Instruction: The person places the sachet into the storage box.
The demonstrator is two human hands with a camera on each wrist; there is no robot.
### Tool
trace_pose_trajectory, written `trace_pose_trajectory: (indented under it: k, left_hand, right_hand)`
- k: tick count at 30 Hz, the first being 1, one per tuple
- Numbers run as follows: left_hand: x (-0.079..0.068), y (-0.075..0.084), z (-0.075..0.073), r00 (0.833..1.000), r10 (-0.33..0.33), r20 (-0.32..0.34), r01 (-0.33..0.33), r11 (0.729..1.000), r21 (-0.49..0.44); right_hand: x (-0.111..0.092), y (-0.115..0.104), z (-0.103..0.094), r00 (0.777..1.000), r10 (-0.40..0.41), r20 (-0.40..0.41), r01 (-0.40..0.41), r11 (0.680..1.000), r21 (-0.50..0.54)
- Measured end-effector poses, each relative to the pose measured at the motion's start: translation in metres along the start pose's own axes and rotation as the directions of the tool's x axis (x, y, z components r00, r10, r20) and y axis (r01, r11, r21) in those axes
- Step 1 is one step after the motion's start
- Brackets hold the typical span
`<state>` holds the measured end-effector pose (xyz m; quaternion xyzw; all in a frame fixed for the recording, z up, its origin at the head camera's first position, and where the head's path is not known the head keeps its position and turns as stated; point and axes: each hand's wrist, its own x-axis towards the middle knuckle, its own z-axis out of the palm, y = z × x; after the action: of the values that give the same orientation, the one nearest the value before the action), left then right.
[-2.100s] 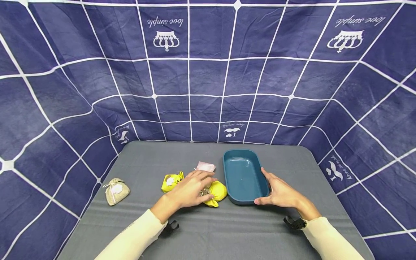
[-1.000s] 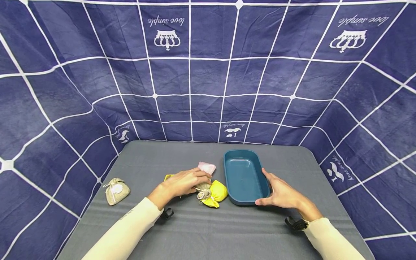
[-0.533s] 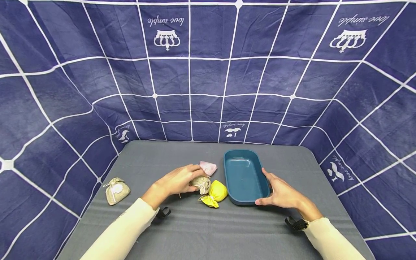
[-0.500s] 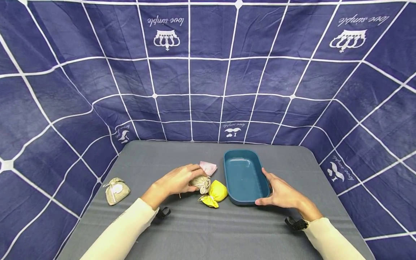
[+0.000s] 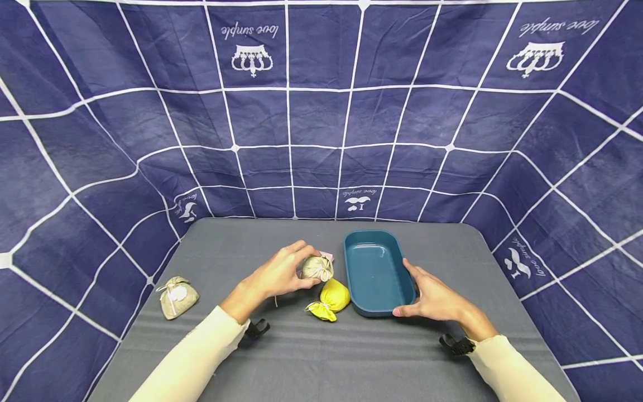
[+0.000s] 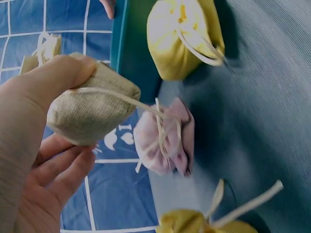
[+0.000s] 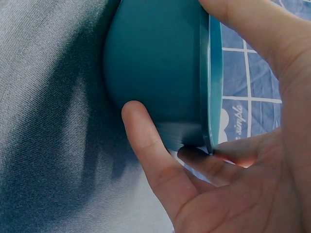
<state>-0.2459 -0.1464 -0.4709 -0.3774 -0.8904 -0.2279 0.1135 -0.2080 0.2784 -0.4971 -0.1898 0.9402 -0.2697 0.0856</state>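
- Navy cloth backdrop with white grid lines, standing round three sides.
- Table covered in grey cloth.
- Teal rectangular tray with rounded corners, on the table.
- Right hand, spread wide round the tray's near right corner, thumb and fingers against it.
- Left hand, its grip narrowed on a sack between thumb and fingers.
- Beige woven-cloth sack with pale cord, in that grip, left of the tray.
- Second beige cloth sack, far left.
- Bright yellow cloth sack, just beside the tray.
- Pale pink cloth sack, beyond it, partly hidden from the head view.
- Mustard-yellow cloth sack, cut off by the left wrist view's edge.
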Motion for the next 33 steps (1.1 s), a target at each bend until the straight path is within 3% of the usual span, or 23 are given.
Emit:
trace_pose_trajectory:
  k: [7, 16, 22, 33]
  left_hand:
    - [0.017, 0.008, 0.011, 0.995, -0.063, -0.081, 0.057, 0.996, -0.074]
    - [0.042, 0.021, 0.022, 0.99, -0.106, -0.097, 0.087, 0.979, -0.187]
    - [0.056, 0.028, 0.028, 0.986, -0.139, -0.088, 0.121, 0.975, -0.187]
    - [0.086, 0.042, 0.04, 0.99, -0.095, -0.107, 0.081, 0.988, -0.13]
  right_hand:
    - [0.0, 0.0, 0.0, 1.0, -0.01, -0.006, 0.01, 1.0, 0.0]
    - [0.001, 0.002, 0.001, 1.0, -0.013, -0.006, 0.013, 1.0, -0.007]
    - [0.001, 0.002, 0.002, 1.0, -0.014, -0.008, 0.014, 1.0, -0.001]
    - [0.0, 0.0, 0.001, 1.0, -0.023, -0.009, 0.023, 1.0, 0.005]
